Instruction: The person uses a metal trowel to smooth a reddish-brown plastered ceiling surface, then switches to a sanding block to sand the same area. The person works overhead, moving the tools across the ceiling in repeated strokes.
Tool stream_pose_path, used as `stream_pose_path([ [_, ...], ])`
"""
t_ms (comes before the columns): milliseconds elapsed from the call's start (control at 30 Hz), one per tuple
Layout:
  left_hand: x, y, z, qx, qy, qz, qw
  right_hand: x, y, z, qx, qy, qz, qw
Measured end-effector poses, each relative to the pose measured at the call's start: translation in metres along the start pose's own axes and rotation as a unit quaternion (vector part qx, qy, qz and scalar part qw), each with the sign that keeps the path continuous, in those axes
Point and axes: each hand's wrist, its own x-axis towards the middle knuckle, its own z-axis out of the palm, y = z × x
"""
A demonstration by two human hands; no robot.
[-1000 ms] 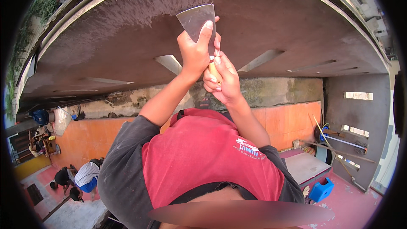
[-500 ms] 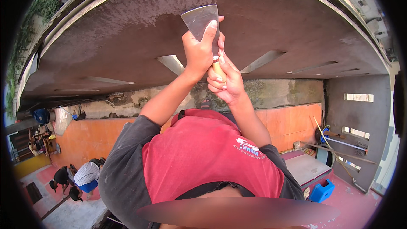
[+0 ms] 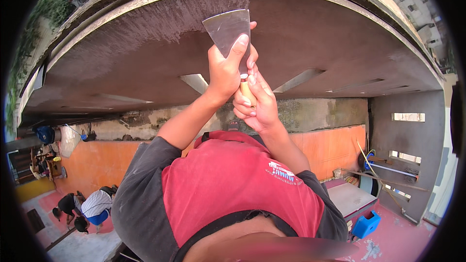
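Note:
A scraper with a wide flared metal blade (image 3: 228, 31) and a short pale wooden handle (image 3: 246, 93) is held up in front of the dark grey-brown wall (image 3: 310, 34). My left hand (image 3: 223, 75) is closed round the lower blade, its thumb flat on the metal. Closed about the handle just below is my right hand (image 3: 262, 106); a finger reaches up behind the blade. The broad blade edge points at the wall's upper part, beside a paler, streaky patch (image 3: 145, 24). Whether the edge touches the wall I cannot tell.
Narrow slots (image 3: 301, 80) pierce the wall. Orange tiles (image 3: 107, 157) cover the floor behind me. Two people (image 3: 94, 208) bend down at lower left. A blue plastic stool (image 3: 366, 224), a grey-topped table (image 3: 352, 198) and several poles (image 3: 383, 172) stand at right.
The view has tilted, showing more beyond the wall's top edge. The blade sits a little nearer that edge. Both hands keep the same hold on the scraper.

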Motion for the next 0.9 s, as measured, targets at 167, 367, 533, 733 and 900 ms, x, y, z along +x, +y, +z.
stream_pose_path([
  [167,-0.003,0.006,0.0,-0.005,-0.007,-0.014,1.0,0.0,0.004,-0.001,0.049,-0.023,0.023,0.998],
  [367,-0.008,0.011,-0.003,0.022,-0.021,-0.066,0.997,-0.006,0.009,0.003,0.114,-0.03,0.039,0.992],
  [533,-0.009,0.017,0.005,0.005,-0.022,-0.054,0.998,-0.012,0.015,-0.003,0.19,-0.053,0.075,0.978],
  [733,-0.004,0.012,0.007,0.047,-0.015,-0.006,0.999,-0.003,0.001,0.004,0.07,-0.035,0.028,0.997],
  [900,0.002,0.023,0.012,0.015,-0.023,-0.001,1.0,0.003,-0.001,0.005,0.079,-0.054,0.016,0.995],
])
